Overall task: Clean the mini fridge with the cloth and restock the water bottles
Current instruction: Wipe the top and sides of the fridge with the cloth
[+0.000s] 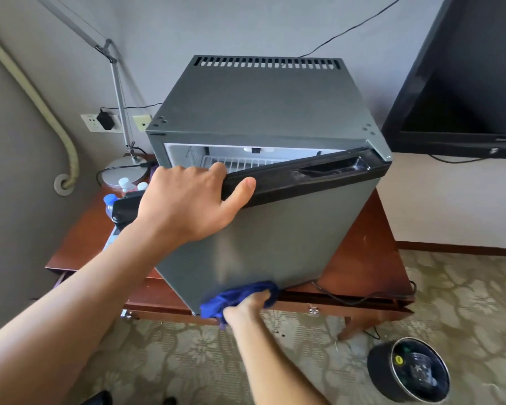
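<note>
A grey mini fridge (260, 106) stands on a reddish wooden table (360, 264). Its door (289, 235) is partly open, and a white interior with a wire shelf shows behind the top edge. My left hand (187, 200) grips the black top edge of the door. My right hand (250, 306) presses a blue cloth (237, 296) against the lower part of the door front. Water bottles (123, 188) with white and blue caps stand on the table to the left of the fridge, partly hidden by my left arm.
A desk lamp (120, 112) stands at the back left beside wall sockets (101, 121). A black TV (465, 83) hangs on the right. A round black bin (409, 371) sits on the patterned carpet at the lower right. Cables trail across the table edge.
</note>
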Motion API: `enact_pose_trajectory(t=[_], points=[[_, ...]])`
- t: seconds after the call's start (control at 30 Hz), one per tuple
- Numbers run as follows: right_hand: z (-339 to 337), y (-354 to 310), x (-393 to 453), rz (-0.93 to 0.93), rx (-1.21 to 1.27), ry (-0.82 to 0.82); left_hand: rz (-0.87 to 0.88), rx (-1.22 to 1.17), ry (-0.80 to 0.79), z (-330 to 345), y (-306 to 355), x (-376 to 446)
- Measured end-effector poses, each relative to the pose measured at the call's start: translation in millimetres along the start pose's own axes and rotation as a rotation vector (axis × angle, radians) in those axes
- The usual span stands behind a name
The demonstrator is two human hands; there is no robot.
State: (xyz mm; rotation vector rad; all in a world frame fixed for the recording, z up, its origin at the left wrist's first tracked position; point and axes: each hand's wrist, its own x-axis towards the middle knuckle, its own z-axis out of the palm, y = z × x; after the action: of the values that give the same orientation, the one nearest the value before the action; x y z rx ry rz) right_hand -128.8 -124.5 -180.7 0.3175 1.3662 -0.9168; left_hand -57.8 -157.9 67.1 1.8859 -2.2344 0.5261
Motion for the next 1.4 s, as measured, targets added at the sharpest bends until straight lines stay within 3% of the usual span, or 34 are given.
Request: enact_pose_trajectory(t=[0.03,0.17,0.27,0.5,0.7,0.77,0.9,1.07,1.17,1.27,1.33,1.4], points=[[3,12,6,0.164,0.162,-0.02,0.004,0.001,-0.004,0,-1,1],[23,46,20,0.149,0.133,-0.065,0.024,-0.019,-0.055,2,-6,11],[22,33,24,0.136,0.256,-0.235,0.053,-0.03,-0.074,2,-10,19],[-39,-85,19,-0.224,0.289,-0.307,0.122,-0.02,-0.04,8,-20,29],[-102,-125,-60,-0.521,0.196,-0.42,0.274,-0.129,0.273,19,-34,40],[-112,-126,-90,-0.592,0.176,-0.4,0.26,-0.126,0.285,21,-39,51],[-111,-127,-150,-0.746,0.107,-0.328,0.163,-0.086,0.147,28,-48,68],[-73,-154,-228,-1.298,-0.083,-0.065,0.108,-0.087,0.085,36,-63,67],[-39,-196,-250,-1.642,-0.435,0.125,0.068,-0.115,0.13,46,-94,53],[4,-229,-226,-1.673,-0.961,0.471,0.059,-0.216,0.144,55,-126,36],[34,-224,-207,-1.738,-1.195,0.68,0.08,-0.397,0.129,62,-133,28],[68,-195,-201,-1.813,-1.236,0.719,0.039,-0.726,0.11,64,-131,24]])
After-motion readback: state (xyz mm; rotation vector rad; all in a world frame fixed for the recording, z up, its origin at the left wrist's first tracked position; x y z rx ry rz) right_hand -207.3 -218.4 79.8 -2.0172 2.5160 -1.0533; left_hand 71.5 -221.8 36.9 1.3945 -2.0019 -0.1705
